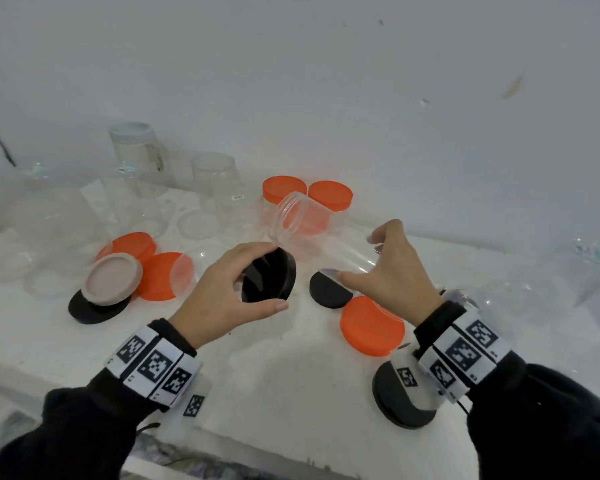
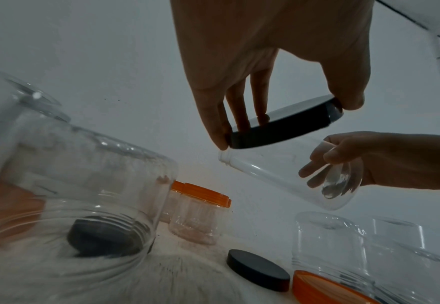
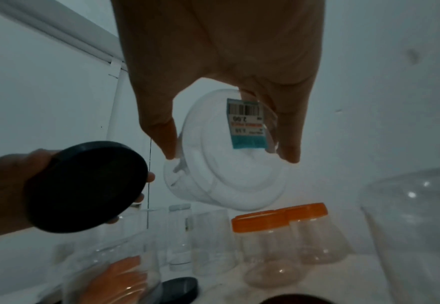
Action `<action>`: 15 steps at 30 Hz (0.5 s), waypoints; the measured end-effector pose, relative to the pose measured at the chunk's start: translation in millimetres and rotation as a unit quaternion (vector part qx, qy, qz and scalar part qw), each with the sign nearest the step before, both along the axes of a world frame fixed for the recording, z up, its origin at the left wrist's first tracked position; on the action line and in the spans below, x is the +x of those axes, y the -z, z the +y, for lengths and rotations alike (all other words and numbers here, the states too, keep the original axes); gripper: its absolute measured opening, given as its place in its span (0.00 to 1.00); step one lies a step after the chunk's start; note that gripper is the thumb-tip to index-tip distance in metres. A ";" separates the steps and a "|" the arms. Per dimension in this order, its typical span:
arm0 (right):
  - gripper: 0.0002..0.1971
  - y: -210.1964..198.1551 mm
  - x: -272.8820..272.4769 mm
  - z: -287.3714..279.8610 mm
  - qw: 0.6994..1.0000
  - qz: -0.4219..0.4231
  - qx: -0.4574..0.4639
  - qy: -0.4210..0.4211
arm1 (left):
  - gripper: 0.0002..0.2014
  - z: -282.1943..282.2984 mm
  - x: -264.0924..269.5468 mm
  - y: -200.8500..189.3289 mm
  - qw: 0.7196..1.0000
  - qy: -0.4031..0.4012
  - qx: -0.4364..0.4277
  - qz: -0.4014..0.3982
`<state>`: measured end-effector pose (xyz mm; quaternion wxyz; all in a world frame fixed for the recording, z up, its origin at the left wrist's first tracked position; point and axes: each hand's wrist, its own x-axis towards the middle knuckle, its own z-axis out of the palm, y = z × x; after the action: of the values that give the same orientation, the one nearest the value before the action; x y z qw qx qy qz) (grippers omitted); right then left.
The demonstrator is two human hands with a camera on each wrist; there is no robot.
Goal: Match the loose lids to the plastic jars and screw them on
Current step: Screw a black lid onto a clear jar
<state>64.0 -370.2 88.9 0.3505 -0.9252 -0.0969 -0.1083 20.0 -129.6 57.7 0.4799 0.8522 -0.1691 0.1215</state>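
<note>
Your left hand [image 1: 222, 289] grips a black lid [image 1: 269, 277] by its rim, thumb on the near edge and fingers [image 2: 213, 115] curled over the far edge, so the lid is clamped and held clear of the worktop [image 1: 291, 375]. The lid is tilted, its hollow underside facing up and toward your right.

Your right hand [image 1: 395, 271] holds a clear plastic jar [image 1: 302, 223] by its base, thumb on one side and fingers [image 3: 289, 131] spread round the other, closed on the jar's bottom end. The jar lies tipped over in the air, its threaded open mouth pointing at the lid and just beside the lid's far edge; whether they touch cannot be told. In the right wrist view a barcode sticker [image 3: 247, 123] shows on the jar's base between your fingers.

On the worktop below your right fingers lies a second black lid [image 1: 326, 289], and just nearer to you an orange lid [image 1: 371, 327]. Left of your left fingers a beige lid [image 1: 113, 278] rests on another black lid [image 1: 90, 311], with two orange lids [image 1: 153, 271] just beside it. Beyond the held jar stand two jars with orange lids [image 1: 329, 195] on. More clear, uncapped jars [image 1: 215, 168] stand farther back on the left.
</note>
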 end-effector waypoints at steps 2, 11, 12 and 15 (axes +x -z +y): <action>0.31 6.2 -3.6 4.5 1.000 -0.008 0.023 0.003 | 0.34 -0.4 -7.5 2.7 1.000 -0.009 -0.005 0.006; 0.44 15.5 -20.2 19.7 0.996 0.080 -0.001 -0.037 | 0.33 2.0 -32.8 1.0 0.999 -0.034 -0.012 0.004; 0.45 16.9 -21.3 21.6 0.995 0.095 0.008 -0.040 | 0.33 3.7 -34.4 0.6 0.999 -0.035 -0.013 0.002; 0.46 21.2 -23.4 27.4 0.990 0.130 0.024 -0.054 | 0.33 10.4 -37.0 -2.1 0.999 -0.038 -0.016 -0.002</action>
<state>40.5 -342.8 67.7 0.3874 -0.9163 -0.0972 0.0300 -17.1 -119.2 59.8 0.4885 0.8497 -0.1359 0.1444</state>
